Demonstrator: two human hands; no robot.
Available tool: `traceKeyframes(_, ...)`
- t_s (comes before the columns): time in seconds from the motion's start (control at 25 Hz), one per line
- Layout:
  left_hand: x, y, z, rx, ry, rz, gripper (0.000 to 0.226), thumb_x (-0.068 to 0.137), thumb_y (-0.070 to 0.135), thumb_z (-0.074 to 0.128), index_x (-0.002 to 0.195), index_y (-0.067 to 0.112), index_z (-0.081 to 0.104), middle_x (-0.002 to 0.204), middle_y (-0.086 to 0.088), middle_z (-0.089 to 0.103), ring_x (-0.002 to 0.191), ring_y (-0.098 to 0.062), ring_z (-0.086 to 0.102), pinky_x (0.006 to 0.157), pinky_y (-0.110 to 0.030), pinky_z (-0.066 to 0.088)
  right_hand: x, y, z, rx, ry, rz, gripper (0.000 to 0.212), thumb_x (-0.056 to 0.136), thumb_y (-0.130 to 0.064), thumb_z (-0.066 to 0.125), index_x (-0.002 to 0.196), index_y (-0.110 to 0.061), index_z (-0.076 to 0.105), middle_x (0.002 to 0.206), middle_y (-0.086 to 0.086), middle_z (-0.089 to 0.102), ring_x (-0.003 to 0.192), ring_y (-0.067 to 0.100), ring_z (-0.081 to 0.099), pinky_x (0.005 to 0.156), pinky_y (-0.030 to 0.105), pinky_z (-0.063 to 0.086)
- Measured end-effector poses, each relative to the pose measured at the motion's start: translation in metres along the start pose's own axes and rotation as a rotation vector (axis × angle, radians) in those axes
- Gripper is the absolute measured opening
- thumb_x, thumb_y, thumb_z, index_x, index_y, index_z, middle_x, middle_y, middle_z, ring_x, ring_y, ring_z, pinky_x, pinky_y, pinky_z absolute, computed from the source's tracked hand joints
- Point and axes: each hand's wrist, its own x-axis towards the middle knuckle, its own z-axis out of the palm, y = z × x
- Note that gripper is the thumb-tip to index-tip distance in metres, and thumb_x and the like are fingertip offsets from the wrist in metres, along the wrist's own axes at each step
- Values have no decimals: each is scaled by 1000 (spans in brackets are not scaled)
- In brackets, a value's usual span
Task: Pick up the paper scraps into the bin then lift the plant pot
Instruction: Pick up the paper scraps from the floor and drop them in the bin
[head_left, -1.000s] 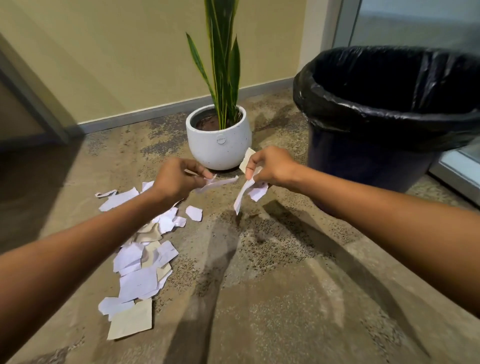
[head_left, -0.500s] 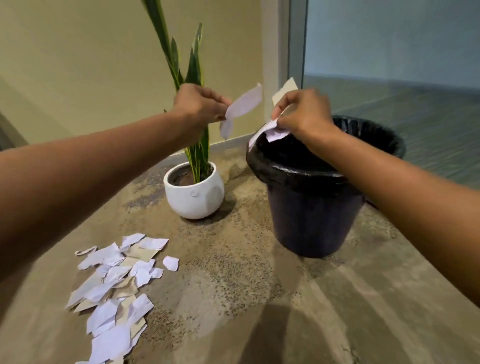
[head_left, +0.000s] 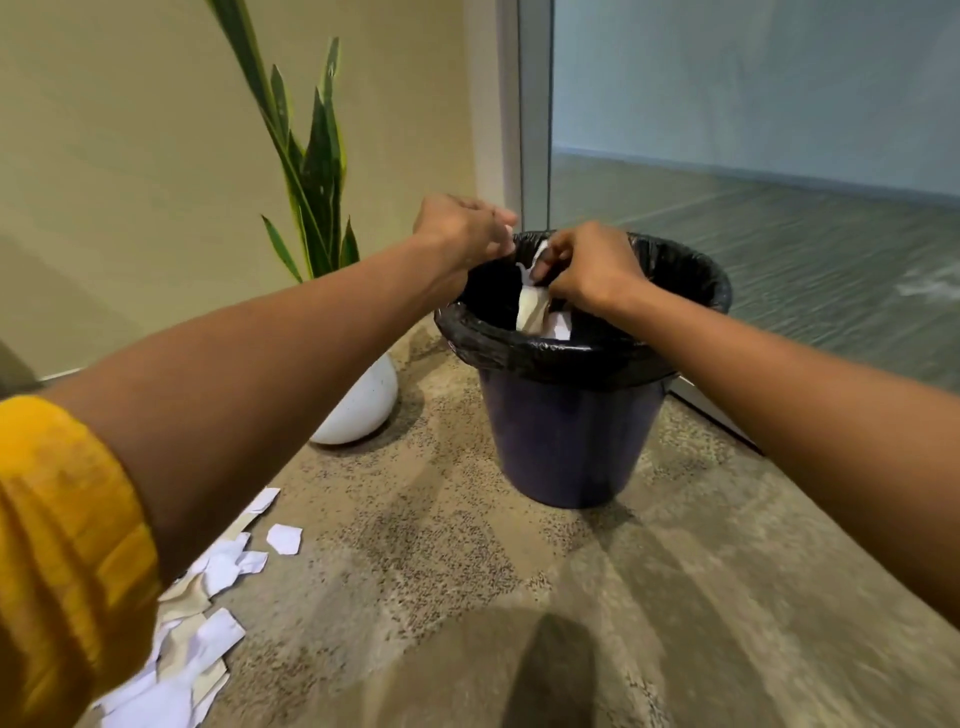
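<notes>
Both hands hover over the mouth of the black-lined bin (head_left: 566, 441). My right hand (head_left: 592, 267) pinches paper scraps (head_left: 532, 309) that hang down into the bin, with another white piece just below them. At the bin's left rim, my left hand (head_left: 460, 228) has its fingers drawn together, and a small white sliver of paper shows at the blurred fingertips. The white plant pot (head_left: 366, 402) stands left of the bin, mostly hidden behind my left forearm, with its tall green leaves (head_left: 311, 171) rising above. Several paper scraps (head_left: 221, 569) lie on the floor at the lower left.
A beige wall runs behind the plant. A frosted glass partition (head_left: 753, 156) stands behind and to the right of the bin, and its frame meets the floor close to the bin. The speckled floor (head_left: 467, 571) stretches in front of the bin.
Both hands have risen from the floor beside the pot and moved over the bin, carrying scraps. My view has lifted and turned right, towards the bin.
</notes>
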Motion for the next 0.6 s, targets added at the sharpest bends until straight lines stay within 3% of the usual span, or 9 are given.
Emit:
traceKeyframes(0.12, -1, -7, -7, 26, 17, 2, 23, 83, -15, 53, 71, 4, 61, 85, -7, 61, 80, -20, 62, 79, -26, 59, 1, -5, 6, 51, 30, 16, 30, 76, 9, 58, 74, -17, 73, 73, -1, 66, 75, 17, 63, 79, 36, 58)
traceKeyframes(0.24, -13, -9, -23, 127, -21, -2, 22, 84, -13, 53, 76, 5, 63, 86, -11, 61, 81, -21, 63, 83, -28, 58, -1, -15, 13, 98, 41, 10, 34, 76, 5, 60, 60, -24, 65, 74, 0, 67, 77, 18, 65, 82, 39, 58)
traceKeyframes(0.32, -28, -10, -44, 236, -110, 3, 15, 84, -9, 56, 83, 3, 65, 88, -15, 63, 81, -21, 65, 80, -28, 59, -9, -28, 21, 126, 31, -60, 29, 76, 1, 63, 60, -24, 66, 72, 0, 69, 77, 17, 68, 83, 38, 58)
traceKeyframes(0.48, -56, -29, -94, 281, -158, -10, 16, 84, -8, 58, 100, -6, 63, 84, -14, 65, 75, -19, 66, 67, -24, 61, -31, -61, 48, 101, -24, -227, 16, 78, -5, 65, 75, -19, 74, 76, 1, 70, 69, 9, 65, 73, 26, 55)
traceKeyframes(0.6, -70, -55, -127, 259, -93, -15, 9, 84, -9, 58, 88, -3, 63, 77, -11, 63, 70, -17, 63, 65, -23, 59, -49, -82, 81, 136, -164, -283, 17, 80, -3, 65, 76, -18, 73, 74, -2, 67, 53, -3, 58, 53, 9, 45)
